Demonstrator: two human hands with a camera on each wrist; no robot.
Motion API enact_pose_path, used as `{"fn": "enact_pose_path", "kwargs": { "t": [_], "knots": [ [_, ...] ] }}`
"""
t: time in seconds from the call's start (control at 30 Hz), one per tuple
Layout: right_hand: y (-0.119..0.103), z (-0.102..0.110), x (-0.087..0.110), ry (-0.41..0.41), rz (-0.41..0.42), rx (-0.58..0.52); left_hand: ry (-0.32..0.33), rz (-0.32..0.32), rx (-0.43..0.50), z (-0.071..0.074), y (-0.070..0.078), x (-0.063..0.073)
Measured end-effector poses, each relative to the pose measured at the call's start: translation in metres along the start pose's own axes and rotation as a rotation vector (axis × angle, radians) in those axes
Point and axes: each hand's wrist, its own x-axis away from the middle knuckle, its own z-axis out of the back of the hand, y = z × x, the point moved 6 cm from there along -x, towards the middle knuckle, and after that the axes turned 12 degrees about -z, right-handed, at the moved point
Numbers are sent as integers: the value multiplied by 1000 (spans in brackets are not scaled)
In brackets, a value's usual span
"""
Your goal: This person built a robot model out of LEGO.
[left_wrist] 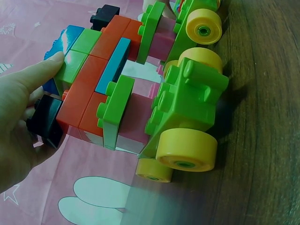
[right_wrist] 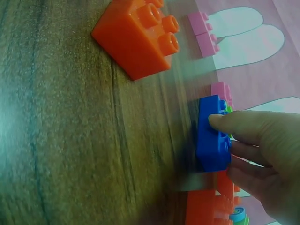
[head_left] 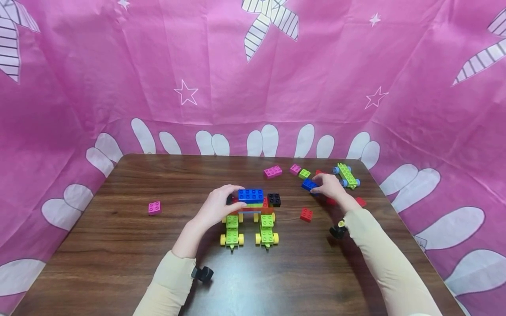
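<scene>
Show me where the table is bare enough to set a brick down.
Free: the near table between left sleeve and right sleeve, in front of the wheeled model; also the far-left stretch behind the lone pink brick. Crowded: the far right, where the right grip pinches a blue brick beside a lime brick, near a blue-wheeled base.
</scene>
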Motion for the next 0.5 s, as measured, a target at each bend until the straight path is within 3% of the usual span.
{"fn": "enact_pose_path", "kwargs": {
  "t": [0.23,0.5],
  "knots": [
    [-1,-5,-6,-17,-1,78,-7,12,3,-1,0,0],
    [-7,-6,-4,-18,1,83,-7,16,13,0,-3,0]
  ]
}}
